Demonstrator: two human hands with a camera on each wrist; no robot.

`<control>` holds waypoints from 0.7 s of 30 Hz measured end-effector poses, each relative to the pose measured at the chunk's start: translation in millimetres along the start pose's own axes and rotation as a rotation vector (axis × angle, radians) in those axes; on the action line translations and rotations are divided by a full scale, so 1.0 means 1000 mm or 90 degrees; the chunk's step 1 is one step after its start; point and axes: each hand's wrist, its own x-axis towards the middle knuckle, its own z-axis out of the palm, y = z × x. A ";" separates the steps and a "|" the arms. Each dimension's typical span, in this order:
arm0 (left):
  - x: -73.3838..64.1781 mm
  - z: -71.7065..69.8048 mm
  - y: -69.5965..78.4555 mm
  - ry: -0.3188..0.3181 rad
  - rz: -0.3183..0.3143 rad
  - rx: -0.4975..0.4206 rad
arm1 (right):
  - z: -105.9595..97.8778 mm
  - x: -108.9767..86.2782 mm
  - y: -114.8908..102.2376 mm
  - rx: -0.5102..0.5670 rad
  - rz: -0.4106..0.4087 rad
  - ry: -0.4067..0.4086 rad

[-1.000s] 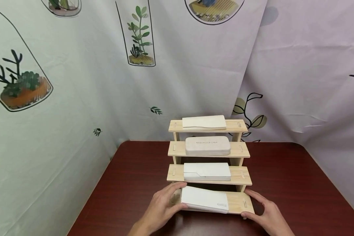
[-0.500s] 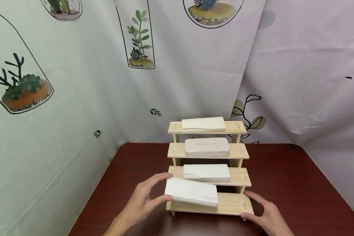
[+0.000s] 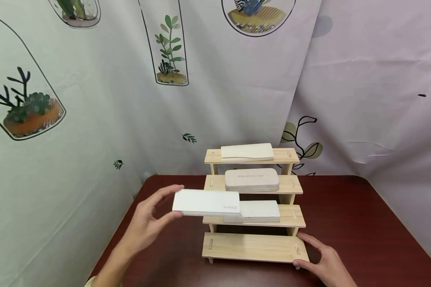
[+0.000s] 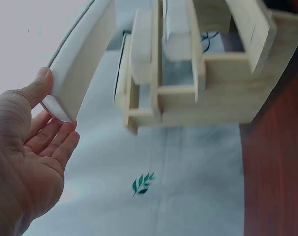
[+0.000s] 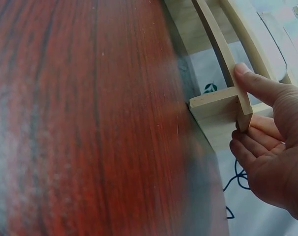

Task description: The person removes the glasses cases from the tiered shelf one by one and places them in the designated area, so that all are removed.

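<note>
My left hand [image 3: 145, 225] pinches the left end of a flat white case with small lettering, which looks like a glasses case [image 3: 204, 202]. It is held in the air, in front of the left part of the rack's second and third tiers. In the left wrist view, the thumb and fingers of the left hand [image 4: 33, 147] sit on opposite faces of the case [image 4: 82, 64]. At the right end of the stepped wooden rack [image 3: 253, 247], my right hand [image 3: 325, 261] grips the bottom shelf board, thumb and fingers on opposite edges. That board is bare.
Above the bottom tier, each shelf bears one case: a white one [image 3: 260, 210], a rounded one with printed letters [image 3: 252, 179], and a cream flat one [image 3: 247, 152] on top. The rack stands on a dark red table [image 3: 348, 215] before a printed curtain [image 3: 230, 91].
My left hand has lifted the white glasses case off the bottom shelf and carried it up and to the left. The right hand keeps its grip on the shelf end.
</note>
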 end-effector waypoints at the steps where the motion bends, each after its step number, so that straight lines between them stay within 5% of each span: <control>1: 0.002 -0.004 -0.002 0.002 0.003 -0.003 | 0.000 0.000 0.000 0.000 -0.001 0.001; 7: 0.013 -0.023 -0.020 0.026 0.004 -0.058 | 0.002 -0.001 0.000 -0.018 -0.032 0.026; 14: 0.019 -0.033 -0.050 0.085 -0.060 -0.073 | 0.004 -0.001 0.001 -0.033 -0.087 0.084; 21: 0.019 -0.039 -0.085 0.137 -0.110 -0.104 | 0.005 -0.001 -0.002 -0.034 -0.072 0.068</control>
